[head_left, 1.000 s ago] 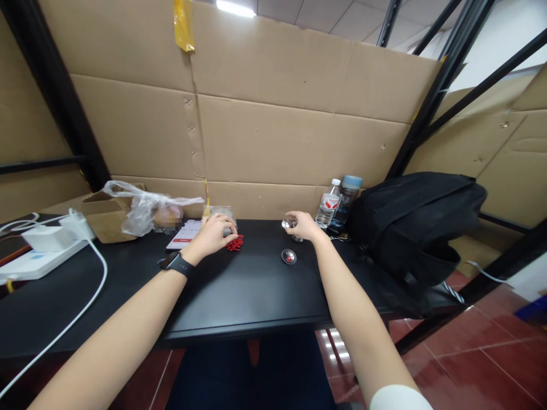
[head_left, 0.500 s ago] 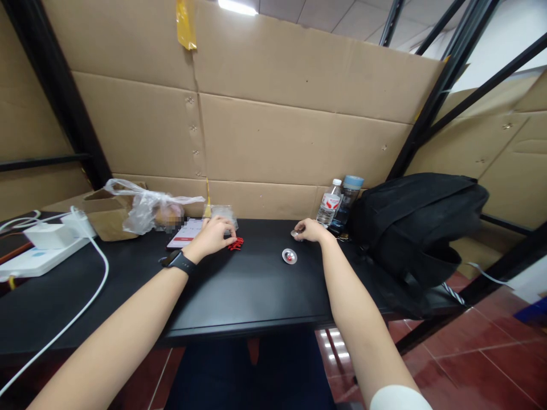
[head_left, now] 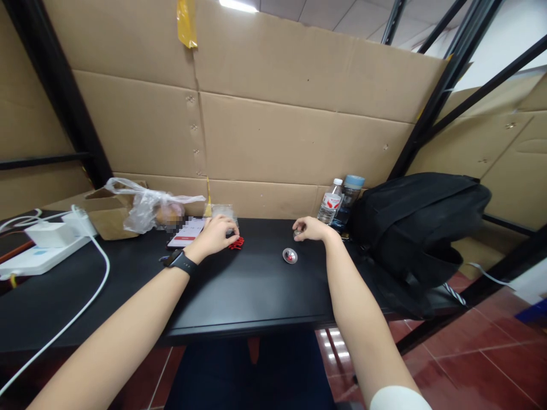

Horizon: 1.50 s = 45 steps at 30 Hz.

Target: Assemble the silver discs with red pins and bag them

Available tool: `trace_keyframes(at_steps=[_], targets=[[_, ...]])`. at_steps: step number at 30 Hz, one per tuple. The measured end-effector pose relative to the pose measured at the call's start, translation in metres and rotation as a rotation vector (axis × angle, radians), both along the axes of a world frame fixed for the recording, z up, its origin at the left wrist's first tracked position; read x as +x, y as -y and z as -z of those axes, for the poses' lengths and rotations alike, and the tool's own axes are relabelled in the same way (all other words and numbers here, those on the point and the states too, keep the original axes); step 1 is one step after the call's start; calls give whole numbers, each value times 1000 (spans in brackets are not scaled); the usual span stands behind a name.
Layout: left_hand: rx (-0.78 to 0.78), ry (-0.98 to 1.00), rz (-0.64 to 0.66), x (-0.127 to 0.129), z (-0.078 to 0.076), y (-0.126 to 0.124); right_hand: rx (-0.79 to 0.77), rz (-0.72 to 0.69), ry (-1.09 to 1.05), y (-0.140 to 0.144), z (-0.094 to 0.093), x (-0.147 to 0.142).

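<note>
My left hand [head_left: 216,234] curls over red pieces [head_left: 235,244]; my right hand [head_left: 311,228] pinches a small metal part [head_left: 297,232], which I judge could slip and roll off the worktop [head_left: 239,290].

Red pieces [head_left: 235,244] heaped on table; small silver dish [head_left: 289,255] nearby.

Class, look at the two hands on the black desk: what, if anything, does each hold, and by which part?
The right hand pinches a small silvery piece at its edge. The left hand rests on the red pieces; a grip cannot be told.
</note>
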<state>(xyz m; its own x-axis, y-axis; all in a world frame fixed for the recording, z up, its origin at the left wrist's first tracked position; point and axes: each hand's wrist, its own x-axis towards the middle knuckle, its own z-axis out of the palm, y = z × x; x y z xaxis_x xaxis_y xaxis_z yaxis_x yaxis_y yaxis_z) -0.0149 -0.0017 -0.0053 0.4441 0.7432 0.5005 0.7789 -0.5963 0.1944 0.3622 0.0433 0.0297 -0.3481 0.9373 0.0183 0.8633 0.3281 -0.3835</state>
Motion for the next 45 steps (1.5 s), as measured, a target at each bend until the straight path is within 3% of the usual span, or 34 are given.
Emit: trace_keyframes(at_steps=[3,6,8,12,16,20,24,28,33,41,45], targets=[[-3,3,0,2,-4,4,-288,-152,61,7,-7,-13],[-8,19,34,6,-9,8,-407,-214,161,13,-8,-28],[-22,30,89,11,-10,10,-403,-261,84,18,-7,-38],[-59,42,209,26,-8,17,-415,-253,-293,27,-2,-63],[-71,51,256,42,-2,23,-426,-335,-444,32,7,-90],[-55,97,252,49,2,25,-388,-423,-611,34,17,-107],[26,84,158,47,1,25,-376,-459,-766,39,20,-114],[89,51,115,45,-5,29,-360,-478,-849,43,19,-115],[81,159,142,47,-13,33,-346,-483,-981,44,14,-114],[8,309,236,44,-22,33,-208,-496,-914,46,10,-116],[44,256,123,29,-20,23,-201,-468,-882,39,8,-108]])
